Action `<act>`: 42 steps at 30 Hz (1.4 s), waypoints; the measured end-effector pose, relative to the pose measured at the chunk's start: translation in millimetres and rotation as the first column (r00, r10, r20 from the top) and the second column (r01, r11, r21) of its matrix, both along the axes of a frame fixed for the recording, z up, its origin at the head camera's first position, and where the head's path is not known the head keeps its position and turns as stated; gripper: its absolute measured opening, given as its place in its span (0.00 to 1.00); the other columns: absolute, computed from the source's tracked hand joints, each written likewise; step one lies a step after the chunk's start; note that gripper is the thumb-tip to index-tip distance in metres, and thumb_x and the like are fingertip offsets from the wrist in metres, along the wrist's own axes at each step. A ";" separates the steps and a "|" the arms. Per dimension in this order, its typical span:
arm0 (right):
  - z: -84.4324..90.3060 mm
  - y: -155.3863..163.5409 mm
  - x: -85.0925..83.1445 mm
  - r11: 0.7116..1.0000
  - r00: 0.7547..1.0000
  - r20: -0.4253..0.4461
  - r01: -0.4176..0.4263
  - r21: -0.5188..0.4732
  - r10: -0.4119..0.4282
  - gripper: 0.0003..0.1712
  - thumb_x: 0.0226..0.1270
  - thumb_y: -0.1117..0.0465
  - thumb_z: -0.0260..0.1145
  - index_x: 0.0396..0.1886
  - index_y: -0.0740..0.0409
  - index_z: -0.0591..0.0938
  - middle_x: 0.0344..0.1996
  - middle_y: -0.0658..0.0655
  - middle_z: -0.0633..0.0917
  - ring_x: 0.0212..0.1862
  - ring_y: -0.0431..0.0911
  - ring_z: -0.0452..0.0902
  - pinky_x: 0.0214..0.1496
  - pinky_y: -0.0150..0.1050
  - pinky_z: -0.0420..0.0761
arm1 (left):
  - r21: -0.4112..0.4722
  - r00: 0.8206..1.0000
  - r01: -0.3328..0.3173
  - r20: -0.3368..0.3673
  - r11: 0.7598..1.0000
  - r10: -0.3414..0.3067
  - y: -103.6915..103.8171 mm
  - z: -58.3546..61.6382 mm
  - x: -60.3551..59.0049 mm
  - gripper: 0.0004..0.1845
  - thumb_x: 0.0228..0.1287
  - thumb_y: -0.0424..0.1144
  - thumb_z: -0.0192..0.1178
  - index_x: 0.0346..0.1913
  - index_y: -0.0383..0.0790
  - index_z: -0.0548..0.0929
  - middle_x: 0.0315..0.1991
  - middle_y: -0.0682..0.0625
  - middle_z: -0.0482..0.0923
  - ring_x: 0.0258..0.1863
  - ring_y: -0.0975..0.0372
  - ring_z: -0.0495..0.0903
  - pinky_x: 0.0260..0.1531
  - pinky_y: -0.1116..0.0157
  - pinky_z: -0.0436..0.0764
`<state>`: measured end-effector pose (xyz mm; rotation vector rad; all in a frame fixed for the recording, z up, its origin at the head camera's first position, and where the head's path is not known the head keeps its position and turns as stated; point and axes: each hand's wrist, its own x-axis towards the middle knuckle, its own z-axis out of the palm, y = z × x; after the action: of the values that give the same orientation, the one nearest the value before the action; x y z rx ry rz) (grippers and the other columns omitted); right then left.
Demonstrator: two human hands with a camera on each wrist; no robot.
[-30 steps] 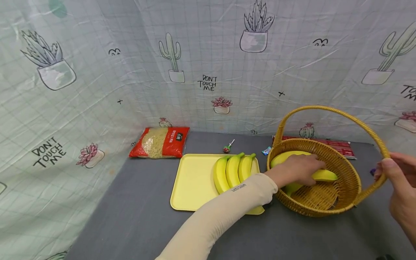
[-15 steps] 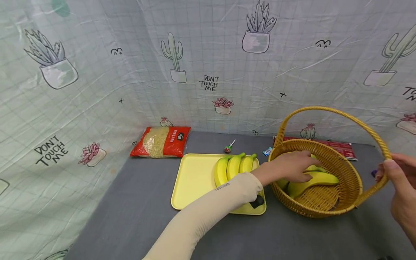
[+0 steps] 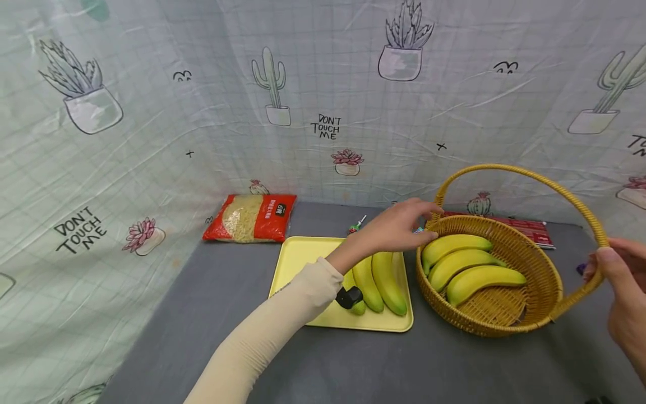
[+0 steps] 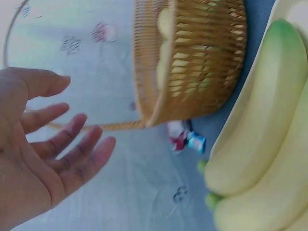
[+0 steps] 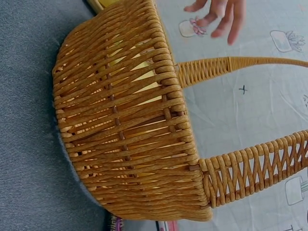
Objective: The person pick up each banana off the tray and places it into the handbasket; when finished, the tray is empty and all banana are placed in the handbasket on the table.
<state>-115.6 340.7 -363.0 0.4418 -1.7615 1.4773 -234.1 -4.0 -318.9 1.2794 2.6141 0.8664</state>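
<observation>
A woven basket (image 3: 552, 280) with a tall handle (image 3: 510, 171) stands on the grey table and holds three bananas (image 3: 474, 275). My right hand (image 3: 603, 261) grips the handle on its right side. My left hand (image 3: 411, 224) hovers open and empty just left of the basket rim, above the far end of a yellow tray (image 3: 303, 264). More bananas (image 3: 386, 280) lie on that tray, partly hidden by my sleeve. The left wrist view shows the open palm (image 4: 43, 144), the basket (image 4: 192, 62) and the tray bananas (image 4: 260, 144). The right wrist view is filled by the basket wall (image 5: 125, 125).
A red bag of noodles (image 3: 250, 217) lies at the back left. A lollipop (image 3: 355, 225) and a small wrapped candy (image 4: 185, 139) sit between tray and basket. A flat red packet (image 3: 530, 229) lies behind the basket. Printed sheets wall in the back and left.
My left hand has let go of the bananas in the basket and drawn back up and left over the tray. The right hand stays on the handle.
</observation>
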 end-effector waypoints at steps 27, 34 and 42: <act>-4.2 2.5 0.5 0.998 0.997 0.036 0.069 0.016 -0.069 0.15 0.78 0.78 0.56 0.58 0.76 0.83 0.34 0.46 0.83 0.31 0.38 0.71 0.36 0.21 0.72 | 0.016 0.909 -0.416 0.047 0.909 0.415 -122.2 -2.6 16.5 0.31 0.72 0.43 0.69 0.75 0.42 0.76 0.67 0.44 0.75 0.64 0.53 0.76 0.58 0.51 0.77; -1.2 -0.9 -0.2 0.995 0.994 0.047 0.096 0.037 -0.098 0.15 0.79 0.76 0.57 0.59 0.79 0.81 0.34 0.46 0.83 0.30 0.39 0.70 0.36 0.21 0.72 | 0.010 0.880 -0.475 0.013 0.880 0.475 -135.6 -29.0 28.5 0.38 0.67 0.46 0.72 0.77 0.43 0.73 0.64 0.41 0.75 0.61 0.51 0.77 0.57 0.48 0.78; -3.1 -0.9 0.3 0.997 0.993 0.079 0.083 0.006 -0.083 0.16 0.79 0.77 0.55 0.58 0.68 0.84 0.35 0.47 0.82 0.32 0.39 0.70 0.38 0.20 0.72 | -0.048 0.870 -0.486 0.061 0.873 0.488 -133.8 -65.6 45.8 0.40 0.67 0.51 0.72 0.78 0.42 0.71 0.65 0.37 0.72 0.54 0.49 0.78 0.51 0.48 0.80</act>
<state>-115.4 339.8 -366.1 0.3112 -1.8212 1.4516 -188.3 -137.8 -384.4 0.5577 2.9230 0.9034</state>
